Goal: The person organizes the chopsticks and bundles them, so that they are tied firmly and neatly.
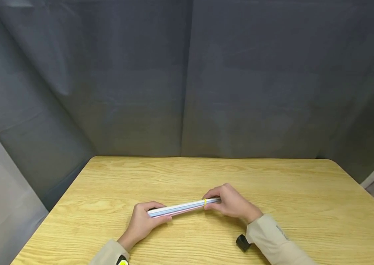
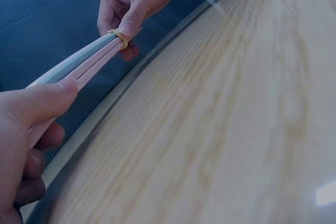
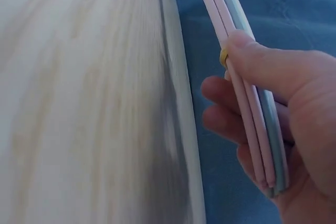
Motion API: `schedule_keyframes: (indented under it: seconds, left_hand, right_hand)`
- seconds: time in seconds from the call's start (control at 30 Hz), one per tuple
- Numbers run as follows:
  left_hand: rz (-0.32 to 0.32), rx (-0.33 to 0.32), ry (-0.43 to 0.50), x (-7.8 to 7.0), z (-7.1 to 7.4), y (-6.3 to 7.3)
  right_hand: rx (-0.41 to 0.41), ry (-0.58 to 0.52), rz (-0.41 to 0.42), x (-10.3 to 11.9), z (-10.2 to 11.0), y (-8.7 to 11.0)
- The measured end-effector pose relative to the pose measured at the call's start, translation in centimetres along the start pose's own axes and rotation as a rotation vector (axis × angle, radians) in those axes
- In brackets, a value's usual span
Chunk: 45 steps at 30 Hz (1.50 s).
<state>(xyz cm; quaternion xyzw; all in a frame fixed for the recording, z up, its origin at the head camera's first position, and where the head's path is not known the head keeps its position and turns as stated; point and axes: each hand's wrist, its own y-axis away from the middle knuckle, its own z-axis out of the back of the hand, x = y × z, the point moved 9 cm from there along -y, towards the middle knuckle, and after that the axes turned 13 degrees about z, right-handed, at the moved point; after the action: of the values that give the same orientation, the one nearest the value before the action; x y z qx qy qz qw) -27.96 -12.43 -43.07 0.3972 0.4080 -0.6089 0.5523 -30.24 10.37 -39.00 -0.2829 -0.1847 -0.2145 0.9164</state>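
Observation:
A bundle of long, slim pastel sticks [image 1: 178, 209], pink, blue and white, is held above the table between both hands. Around it, near its right end, runs a yellow rubber band [image 1: 205, 202]. The left hand [image 1: 143, 220] grips the left end, thumb along the near side, as the left wrist view also shows. At the other end, the right hand [image 1: 231, 201] pinches the bundle by the band. Seen from the right wrist, its thumb presses beside the band [image 3: 224, 57], and the stick ends [image 3: 273, 184] lie across the curled fingers. What the sticks are exactly, I cannot tell.
The wooden table [image 1: 123, 176] spreads beneath the hands, with a rounded far edge. Dark grey cloth [image 1: 187, 81] hangs behind and beside it. By the right cuff [image 1: 264, 232] is a small black object [image 1: 242, 243], probably the wrist camera.

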Motion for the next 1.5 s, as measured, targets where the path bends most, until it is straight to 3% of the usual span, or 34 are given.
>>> schedule_keyframes:
  seconds: [0.77,1.23,1.5]
  left_hand:
    - [-0.028,-0.012,0.051,-0.6,0.4,0.5]
    - [-0.036,0.033,0.063,-0.5,-0.3,0.6]
    - [-0.062,0.104,0.060,-1.1,-1.7,0.9]
  right_hand:
    - [0.006,0.107,0.061,1.6,0.3,-0.6]
    - [0.068,0.097,0.069,2.3,-1.1,-0.8]
    - [0.139,0.055,0.057,3.2,-2.7,-1.5]
